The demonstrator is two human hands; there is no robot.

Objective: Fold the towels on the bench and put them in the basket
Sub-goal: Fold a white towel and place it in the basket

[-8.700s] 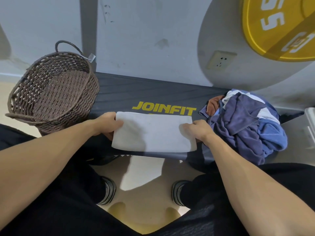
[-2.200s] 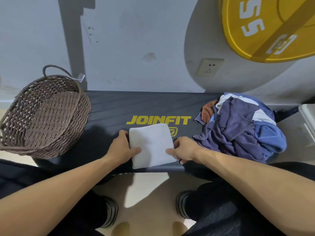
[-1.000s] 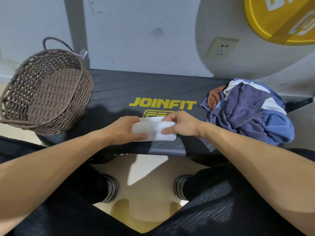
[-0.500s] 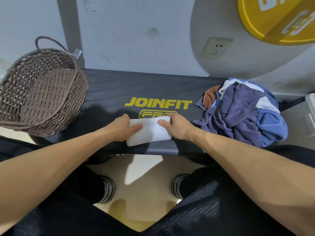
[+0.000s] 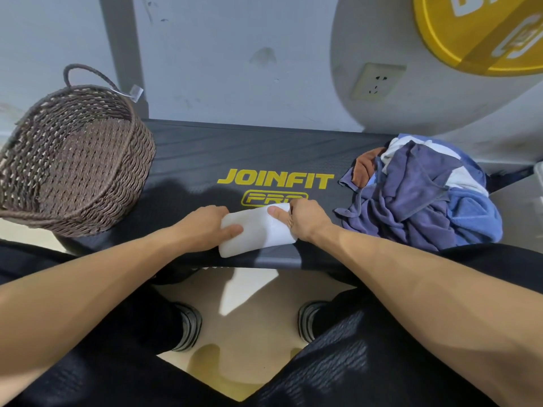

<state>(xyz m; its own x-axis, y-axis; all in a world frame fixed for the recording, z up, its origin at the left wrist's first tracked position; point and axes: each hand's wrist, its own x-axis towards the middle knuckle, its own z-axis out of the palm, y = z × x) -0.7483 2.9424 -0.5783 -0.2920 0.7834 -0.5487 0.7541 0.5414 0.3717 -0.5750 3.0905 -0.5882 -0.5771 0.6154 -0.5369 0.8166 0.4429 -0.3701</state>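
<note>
The white towel (image 5: 257, 229) lies on the near edge of the black bench (image 5: 264, 154), at about 6 o'clock from the yellow lettering, folded down to a small thick rectangle. Its long axis runs roughly left to right, tilted slightly so the right end sits farther from the person. It looks plain, soft and bulky, with rounded folded edges and no pattern.

Both hands are on it. The left hand (image 5: 208, 227) clasps the left end, thumb lying on top and fingers hidden behind the far edge. The right hand (image 5: 302, 218) pinches the right end, thumb on the upper face and fingers curled round the far side.

The wicker basket (image 5: 138, 160) stands at the left end of the bench, at about 10 o'clock from the towel and well apart from it. It appears to hold nothing yet. The left hand is the nearer one, so the carry will probably go leftward and slightly away, keeping the bundle level so the folds stay closed.

A heap of blue, white and orange towels (image 5: 423, 195) waits unfolded at 3 o'clock, just beside the right hand, so most of the task seems still ahead.
</note>
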